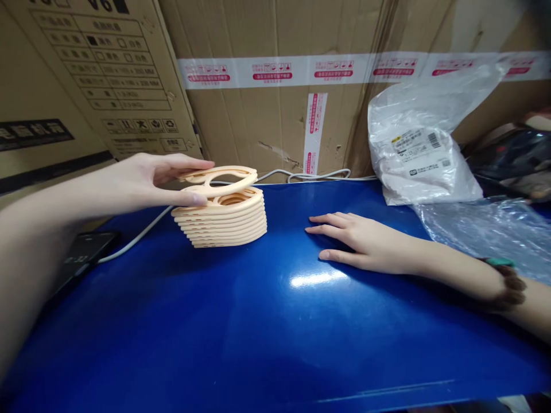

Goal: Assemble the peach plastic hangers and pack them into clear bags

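A neat stack of cream-coloured plastic frames (224, 223), curved and with oval openings, stands on the blue tabletop (241, 327) left of centre. Over it, my left hand (167, 180) pinches the end of one like frame (235, 182) between thumb and fingers. That top frame is tilted and lifted a little off the stack at its near side; whether its far edge still touches cannot be told. To the right, my right hand (357, 238) lies flat on the tabletop with its fingers apart, holding nothing. A brown fuzzy band (510, 284) circles the right wrist.
Cardboard boxes (258, 120) with printed tape wall off the back and left. A white plastic mailing bag (424, 155) sits at back right, with clear plastic wrap (486, 229) before it. A dark phone (84, 255) with a white cable (138, 235) lies behind my left arm.
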`<move>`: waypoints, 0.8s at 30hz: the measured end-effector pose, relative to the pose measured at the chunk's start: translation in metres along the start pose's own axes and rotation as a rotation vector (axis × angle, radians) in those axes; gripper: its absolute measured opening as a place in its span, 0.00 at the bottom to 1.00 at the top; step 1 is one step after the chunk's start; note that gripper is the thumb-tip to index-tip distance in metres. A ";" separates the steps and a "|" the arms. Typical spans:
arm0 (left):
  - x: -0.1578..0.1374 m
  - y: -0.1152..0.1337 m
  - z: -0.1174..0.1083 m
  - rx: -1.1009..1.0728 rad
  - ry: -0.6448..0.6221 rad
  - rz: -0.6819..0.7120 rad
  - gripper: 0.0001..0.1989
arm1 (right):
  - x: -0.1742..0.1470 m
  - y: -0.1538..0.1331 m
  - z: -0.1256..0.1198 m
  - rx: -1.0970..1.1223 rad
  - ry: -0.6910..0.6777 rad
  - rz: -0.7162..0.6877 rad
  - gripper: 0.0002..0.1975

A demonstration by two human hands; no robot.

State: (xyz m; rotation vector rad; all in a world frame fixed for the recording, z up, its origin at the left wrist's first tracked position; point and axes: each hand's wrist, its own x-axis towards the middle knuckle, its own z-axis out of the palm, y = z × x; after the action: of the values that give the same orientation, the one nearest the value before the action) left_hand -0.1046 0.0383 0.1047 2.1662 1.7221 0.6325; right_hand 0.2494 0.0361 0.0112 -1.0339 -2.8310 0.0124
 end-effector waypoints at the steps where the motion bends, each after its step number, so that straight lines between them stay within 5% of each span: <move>1: 0.000 0.000 -0.001 0.007 -0.006 0.000 0.36 | 0.000 0.000 0.000 -0.005 0.004 -0.005 0.30; 24: 0.003 -0.002 0.003 0.262 -0.079 0.124 0.38 | 0.001 0.001 0.002 -0.052 0.029 -0.030 0.29</move>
State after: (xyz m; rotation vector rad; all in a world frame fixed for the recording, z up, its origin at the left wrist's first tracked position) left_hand -0.1045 0.0421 0.1017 2.4544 1.7221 0.3609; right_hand 0.2491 0.0371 0.0093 -0.9935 -2.8339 -0.0790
